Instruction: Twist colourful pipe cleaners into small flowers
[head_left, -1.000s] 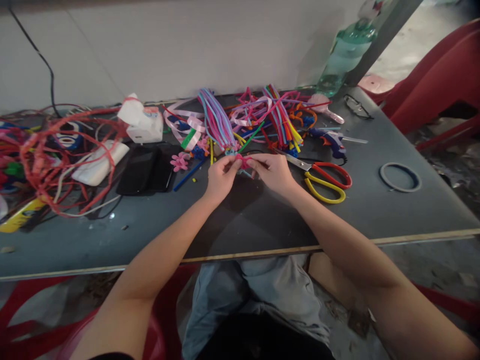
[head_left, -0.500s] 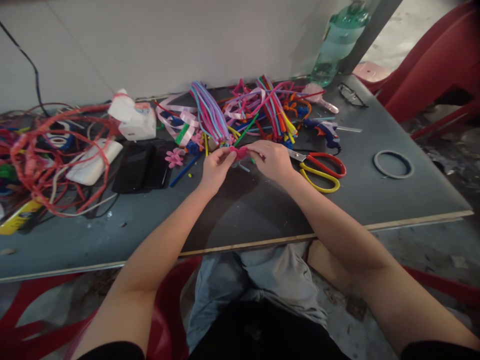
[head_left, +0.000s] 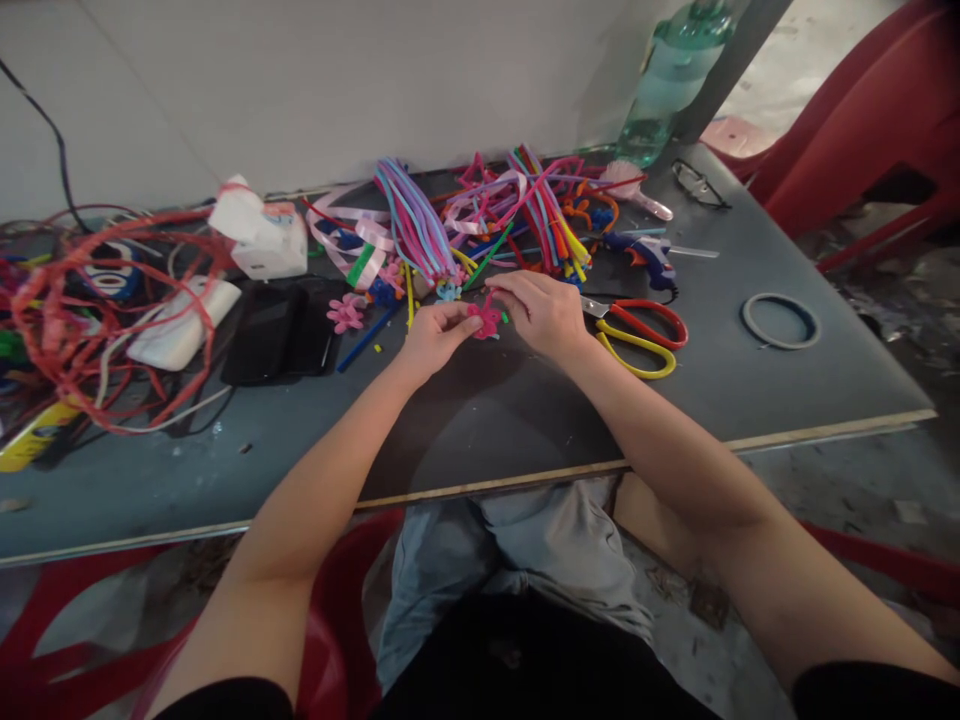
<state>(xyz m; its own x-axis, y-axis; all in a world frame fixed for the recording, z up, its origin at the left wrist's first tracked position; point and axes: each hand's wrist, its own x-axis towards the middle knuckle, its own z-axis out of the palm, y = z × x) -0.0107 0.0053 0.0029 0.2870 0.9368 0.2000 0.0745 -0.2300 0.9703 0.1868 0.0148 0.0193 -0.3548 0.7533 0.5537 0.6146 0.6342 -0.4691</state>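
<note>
Between my hands, above the dark table, is a small deep-pink pipe-cleaner flower [head_left: 485,320] with looped petals. My left hand [head_left: 439,335] pinches its left side between thumb and fingers. My right hand [head_left: 544,310] is closed at its upper right, the fingertips on a pink strand that rises from the flower. A lighter pink pipe-cleaner flower [head_left: 346,313] lies to the left of my left hand. Just right of my right hand rest scissors [head_left: 637,335] with one red and one yellow handle. Behind my hands lies a bundle of purple, pink and blue pipe cleaners [head_left: 416,220].
Farther back are mixed pipe cleaners [head_left: 551,215], a blue glue gun [head_left: 649,255] and a green bottle [head_left: 667,85]. At right lies a grey ring-shaped roll [head_left: 780,322]. To the left are black phones [head_left: 277,332], a white adapter [head_left: 266,240] and tangled red cord [head_left: 60,320].
The flower has turned so its looped petals face me more openly. My right fingers have risen slightly, with a pink strand between them. The whole view has shifted a little.
</note>
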